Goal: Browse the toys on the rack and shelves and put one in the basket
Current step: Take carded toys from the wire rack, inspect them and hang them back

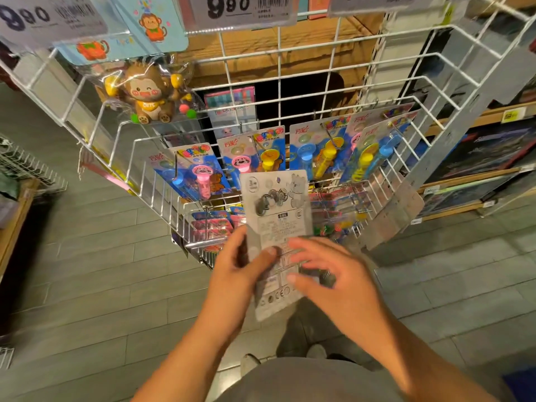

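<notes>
Fingers (269, 252) of our left hand (237, 274) pinch the grey printed backing card of a toy blister pack (278, 227), thumb across its face and the rest curled behind its left edge. Our right hand (330, 274) hovers over the card's lower right with its fingers spread and loosely bent; motion blur keeps us from telling whether they touch it. The pack itself sits just in front of the white wire display rack (290, 68), its printed back turned toward us, below the row of hanging bubble-wand cards in blue, pink and yellow (327, 152).

No basket for the toy shows anywhere we can be sure of, so we judge the task is still at the browsing stage.

What could go wrong: the hold is at one edge only, so a quick turn could let the stiff card pivot and slip to the grey plank floor (87, 256). Lifting it back toward the rack could also catch its top corner on the wire hooks or knock a neighbouring card loose.

Room is tight ahead, where the rack's projecting wire rims stand close to the card. To the rack's left and below it, the floor lies open, and the space toward our body gives the freest path.
</notes>
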